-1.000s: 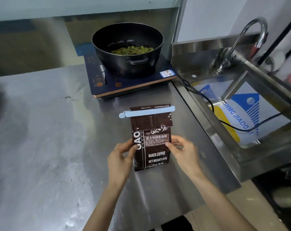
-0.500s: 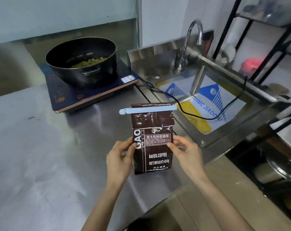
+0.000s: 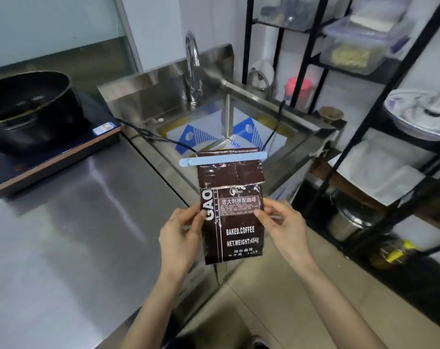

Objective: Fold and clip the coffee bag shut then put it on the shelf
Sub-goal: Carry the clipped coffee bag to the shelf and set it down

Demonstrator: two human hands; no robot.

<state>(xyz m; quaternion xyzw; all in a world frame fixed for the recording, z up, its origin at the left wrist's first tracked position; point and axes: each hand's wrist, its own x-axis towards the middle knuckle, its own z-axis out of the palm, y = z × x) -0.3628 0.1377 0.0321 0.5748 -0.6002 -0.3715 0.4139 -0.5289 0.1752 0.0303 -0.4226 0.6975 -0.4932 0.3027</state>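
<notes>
The coffee bag (image 3: 232, 217), with the blue clip (image 3: 222, 159) across its folded top, I am holding upright: left hand (image 3: 182, 231) and right hand (image 3: 283, 226) are pinching its sides.

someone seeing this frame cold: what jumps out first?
The dark brown coffee bag, held upright at centre frame by the left hand and right hand, with a pale blue clip across its folded top. Behind it lies the steel sink with its curved tap. A black shelf rack holding tubs stands at right, and a black pot sits on the cooktop at left.
</notes>
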